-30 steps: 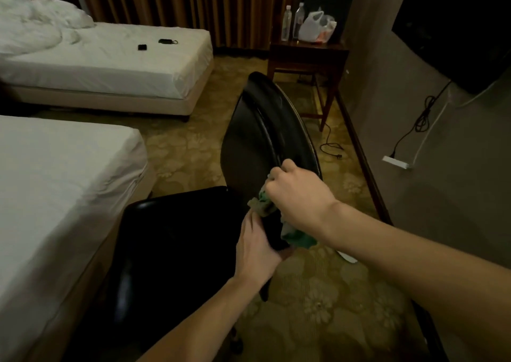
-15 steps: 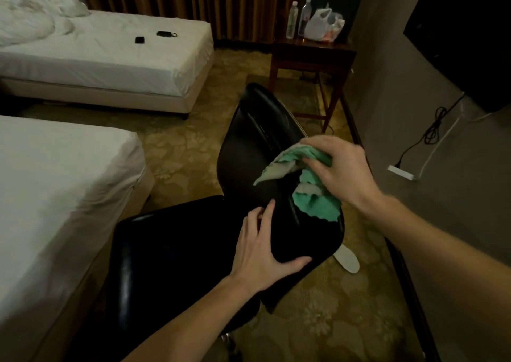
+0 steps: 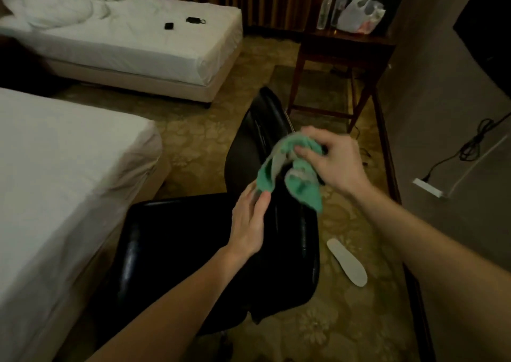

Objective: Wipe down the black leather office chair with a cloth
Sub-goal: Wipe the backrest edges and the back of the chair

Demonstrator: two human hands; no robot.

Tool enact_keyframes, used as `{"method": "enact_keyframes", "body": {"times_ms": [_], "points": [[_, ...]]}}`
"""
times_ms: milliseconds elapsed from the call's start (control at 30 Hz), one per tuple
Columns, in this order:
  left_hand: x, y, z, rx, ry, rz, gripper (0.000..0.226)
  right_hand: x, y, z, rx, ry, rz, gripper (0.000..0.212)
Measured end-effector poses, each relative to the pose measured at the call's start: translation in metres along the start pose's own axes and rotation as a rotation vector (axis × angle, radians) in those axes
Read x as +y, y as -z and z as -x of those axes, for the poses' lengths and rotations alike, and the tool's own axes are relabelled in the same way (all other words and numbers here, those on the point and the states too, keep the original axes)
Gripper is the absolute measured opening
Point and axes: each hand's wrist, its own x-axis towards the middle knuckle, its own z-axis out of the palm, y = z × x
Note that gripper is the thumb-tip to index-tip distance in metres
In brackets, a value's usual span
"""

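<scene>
The black leather office chair stands in the middle of the view, its seat low and its backrest rising toward the far right. My right hand grips a crumpled green cloth just above the backrest's right edge. The cloth hangs in two loose folds. My left hand lies flat against the lower backrest, and its fingertips pinch the bottom of the cloth's left fold.
A white bed presses against the chair's left side, another bed lies farther back. A wooden side table with bottles and a plastic bag stands behind. A white insole lies on the carpet, a power strip near the right wall.
My right hand has lifted the cloth up off the lower backrest and spread it out. My left hand has slid up the backrest and taken hold of the cloth's hanging end.
</scene>
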Motion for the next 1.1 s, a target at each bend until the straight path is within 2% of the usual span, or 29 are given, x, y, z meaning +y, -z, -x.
{"method": "enact_keyframes", "body": {"times_ms": [100,167,300,467,567,667,800,933,1100], "points": [[0.001,-0.003,-0.001,-0.006,0.059,-0.042,0.056,0.01,-0.002,-0.053,-0.075,-0.06,-0.015,0.035],[0.006,-0.004,-0.003,0.038,0.012,-0.169,0.066,0.012,-0.009,-0.064,-0.102,-0.069,-0.084,0.034],[0.022,-0.012,-0.012,0.133,-0.032,-0.353,0.06,0.023,-0.02,-0.036,-0.042,0.028,-0.189,0.029],[0.023,-0.017,-0.024,0.192,-0.002,-0.438,0.062,0.029,-0.013,0.015,-0.134,0.112,-0.244,0.037],[0.022,-0.019,-0.025,0.182,0.016,-0.421,0.063,0.029,-0.012,0.03,-0.174,0.176,-0.207,0.044],[0.023,-0.015,-0.023,0.128,0.026,-0.44,0.068,0.031,-0.015,0.009,-0.17,0.2,-0.16,0.039],[0.028,-0.009,-0.022,0.047,0.025,-0.535,0.073,0.031,-0.022,-0.059,-0.162,0.124,-0.058,0.033],[0.028,-0.009,-0.021,0.05,0.027,-0.564,0.069,0.033,-0.033,-0.108,-0.198,0.054,-0.02,0.03],[0.017,-0.01,-0.02,0.065,0.021,-0.563,0.078,0.032,-0.028,-0.09,-0.186,0.142,-0.017,0.03]]}}
